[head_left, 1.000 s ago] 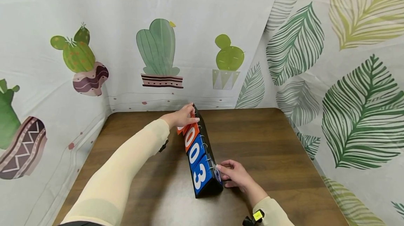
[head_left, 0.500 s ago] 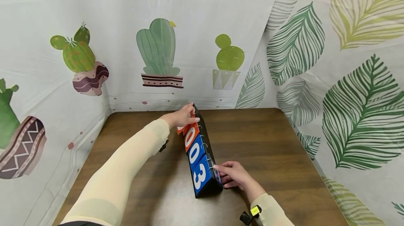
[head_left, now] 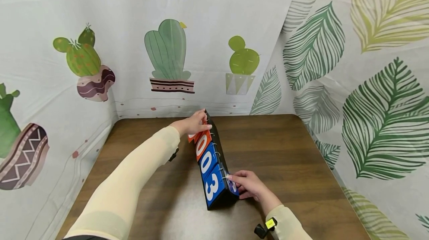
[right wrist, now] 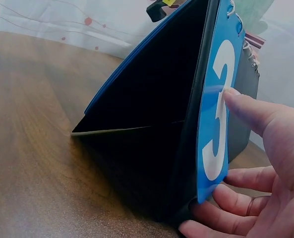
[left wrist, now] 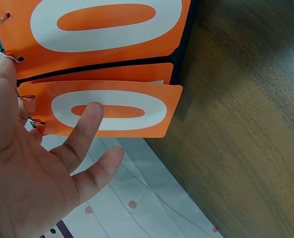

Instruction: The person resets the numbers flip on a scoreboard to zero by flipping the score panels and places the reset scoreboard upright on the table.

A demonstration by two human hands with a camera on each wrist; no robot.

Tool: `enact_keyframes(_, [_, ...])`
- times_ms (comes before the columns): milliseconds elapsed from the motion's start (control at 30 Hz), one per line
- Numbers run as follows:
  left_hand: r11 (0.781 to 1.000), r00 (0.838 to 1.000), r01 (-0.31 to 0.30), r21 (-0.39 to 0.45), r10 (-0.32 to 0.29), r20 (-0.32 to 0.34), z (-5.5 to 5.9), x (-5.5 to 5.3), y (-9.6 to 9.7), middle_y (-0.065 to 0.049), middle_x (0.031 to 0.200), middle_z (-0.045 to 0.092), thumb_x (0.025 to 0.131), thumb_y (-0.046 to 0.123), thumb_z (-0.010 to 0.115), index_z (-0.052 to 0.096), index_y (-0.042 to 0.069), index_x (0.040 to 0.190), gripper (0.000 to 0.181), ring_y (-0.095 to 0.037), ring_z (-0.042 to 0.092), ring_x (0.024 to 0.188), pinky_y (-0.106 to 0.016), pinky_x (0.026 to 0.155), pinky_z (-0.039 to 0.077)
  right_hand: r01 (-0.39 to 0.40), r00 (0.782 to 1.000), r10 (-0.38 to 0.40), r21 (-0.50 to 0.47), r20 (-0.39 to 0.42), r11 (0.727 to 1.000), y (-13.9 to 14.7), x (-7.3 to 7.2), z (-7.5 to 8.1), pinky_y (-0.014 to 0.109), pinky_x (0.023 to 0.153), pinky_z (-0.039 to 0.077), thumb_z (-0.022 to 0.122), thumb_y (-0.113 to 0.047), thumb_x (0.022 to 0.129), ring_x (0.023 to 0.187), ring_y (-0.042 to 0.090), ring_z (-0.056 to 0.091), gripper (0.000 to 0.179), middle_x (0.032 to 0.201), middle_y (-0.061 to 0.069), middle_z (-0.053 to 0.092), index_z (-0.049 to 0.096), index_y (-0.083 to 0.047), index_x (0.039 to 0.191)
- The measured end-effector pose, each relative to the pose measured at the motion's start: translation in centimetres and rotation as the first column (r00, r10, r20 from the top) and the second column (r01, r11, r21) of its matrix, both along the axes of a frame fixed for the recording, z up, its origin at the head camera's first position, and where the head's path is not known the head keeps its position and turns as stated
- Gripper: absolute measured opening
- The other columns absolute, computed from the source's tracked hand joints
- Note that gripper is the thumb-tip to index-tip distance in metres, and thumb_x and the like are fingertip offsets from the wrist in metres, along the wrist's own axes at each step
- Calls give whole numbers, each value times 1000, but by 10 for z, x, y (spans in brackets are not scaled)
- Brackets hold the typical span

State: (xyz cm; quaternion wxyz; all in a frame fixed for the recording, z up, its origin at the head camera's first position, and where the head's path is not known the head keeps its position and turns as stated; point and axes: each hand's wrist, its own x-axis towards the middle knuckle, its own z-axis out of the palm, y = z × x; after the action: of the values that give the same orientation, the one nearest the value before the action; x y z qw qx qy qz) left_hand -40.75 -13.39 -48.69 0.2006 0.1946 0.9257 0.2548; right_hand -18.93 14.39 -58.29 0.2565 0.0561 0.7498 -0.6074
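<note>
A black tent-shaped flip scoreboard stands lengthwise on the wooden table, its number cards hung on metal rings along the ridge. Its left slope shows orange zeros, a blue zero and a blue 3. My left hand grips the ridge at the far end; in the left wrist view two fingers stretch over an orange zero card. At the near end my right hand pinches a blue number card marked 3 on the right slope, thumb on its face, fingers at its lower edge.
The brown wooden table runs back to a white cloth printed with cacti. Another cloth with leaf prints hangs along the right side.
My right hand has shifted slightly left and nearer the ridge. More of the blue card now shows on the right slope. My left hand and the scoreboard have stayed put.
</note>
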Motion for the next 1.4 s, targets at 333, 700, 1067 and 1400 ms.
enact_keyframes(333, [1000,1000,-9,-2,9,-5,-1,1,-1,-7,176,-1,101,48,62,44,16,110,38,-36,12,160,-54,126,28,107,992,-106,6,-68,994,1,1,-2,41,64,63,82,-42,87,76,21,68,57,98,13,70,62,-3,123])
enact_keyframes(700, [1000,1000,-8,-1,8,-8,-1,-1,0,-6,176,-1,101,48,62,43,16,110,39,-36,11,161,-55,126,26,210,963,-224,-99,-151,973,13,-4,-16,31,60,59,77,-23,93,65,17,64,26,77,4,68,62,-5,81])
enact_keyframes(1067, [1000,1000,-6,-8,6,2,0,2,0,-6,176,-2,101,48,62,43,16,111,39,-35,11,161,-54,127,26,154,967,-156,-28,-200,988,17,-2,-13,31,60,58,67,-26,101,65,16,60,31,72,0,64,75,3,102])
enact_keyframes(1400, [1000,1000,-15,14,15,4,1,2,0,-6,176,-2,100,46,64,42,16,110,38,-37,12,160,-55,126,27,46,956,4,165,-292,985,20,4,-13,33,57,55,64,-41,101,69,19,64,41,85,5,74,76,-4,114])
